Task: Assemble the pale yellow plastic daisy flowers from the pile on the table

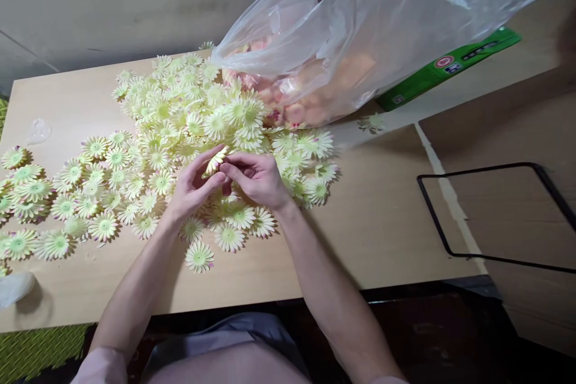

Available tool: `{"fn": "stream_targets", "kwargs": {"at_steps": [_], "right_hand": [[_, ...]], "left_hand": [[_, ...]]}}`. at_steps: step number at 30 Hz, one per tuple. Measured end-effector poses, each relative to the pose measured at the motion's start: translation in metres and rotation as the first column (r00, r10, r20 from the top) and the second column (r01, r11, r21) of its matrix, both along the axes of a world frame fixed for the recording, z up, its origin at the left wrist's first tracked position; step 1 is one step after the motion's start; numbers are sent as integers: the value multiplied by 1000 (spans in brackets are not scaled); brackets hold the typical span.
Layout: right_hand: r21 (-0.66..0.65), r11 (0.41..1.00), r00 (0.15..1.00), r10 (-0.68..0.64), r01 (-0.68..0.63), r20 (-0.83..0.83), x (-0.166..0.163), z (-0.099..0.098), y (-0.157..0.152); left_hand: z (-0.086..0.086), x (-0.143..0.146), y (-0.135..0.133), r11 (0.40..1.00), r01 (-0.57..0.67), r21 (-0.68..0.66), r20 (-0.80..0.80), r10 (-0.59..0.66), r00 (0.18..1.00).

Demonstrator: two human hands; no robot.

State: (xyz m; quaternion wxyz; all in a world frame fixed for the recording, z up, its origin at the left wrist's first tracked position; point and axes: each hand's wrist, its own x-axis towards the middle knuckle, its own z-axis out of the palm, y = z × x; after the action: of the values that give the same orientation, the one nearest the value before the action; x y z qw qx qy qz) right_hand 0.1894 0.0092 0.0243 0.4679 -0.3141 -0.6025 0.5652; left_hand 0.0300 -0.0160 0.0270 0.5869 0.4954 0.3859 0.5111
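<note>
Between my two hands, above the middle of the table, is a pale yellow-green artificial flower head [216,160], tilted on its side. My left hand [195,183] closes around it from the left, thumb below its petals. From the right, my right hand [256,179] pinches at its edge, thumb and fingertips together. The fingertips partly hide the flower's underside. A big heap of similar flower heads [166,108] spreads behind and beneath the hands. Several single ones, such as a flower head [199,257] with purple petal tips, lie nearer the front edge.
A clear plastic bag [342,30] holding pink-orange pieces [306,96] stands behind the heap. Right of it lies a green packet [450,66]. A black metal frame [490,171] rests at the right. A white object [15,289] sits on the wooden table [360,240] at front left.
</note>
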Motion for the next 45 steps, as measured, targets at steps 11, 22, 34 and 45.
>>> {"fn": "stream_targets", "kwargs": {"at_steps": [11, 22, 34, 45], "right_hand": [[130, 990, 994, -63, 52, 87, -3, -2, -5], [398, 913, 949, -200, 91, 242, -3, -5, -1], [393, 917, 924, -87, -72, 372, -3, 7, -3], [130, 969, 977, 201, -209, 75, 8, 14, -5]], "left_hand": [[-2, 1, -1, 911, -250, 329, -222, 332, 917], [-7, 6, -6, 925, -324, 199, -144, 355, 924], [-9, 5, -1, 912, -398, 100, -90, 407, 909], [-24, -10, 16, 920, -379, -101, 225, 393, 892]]}}
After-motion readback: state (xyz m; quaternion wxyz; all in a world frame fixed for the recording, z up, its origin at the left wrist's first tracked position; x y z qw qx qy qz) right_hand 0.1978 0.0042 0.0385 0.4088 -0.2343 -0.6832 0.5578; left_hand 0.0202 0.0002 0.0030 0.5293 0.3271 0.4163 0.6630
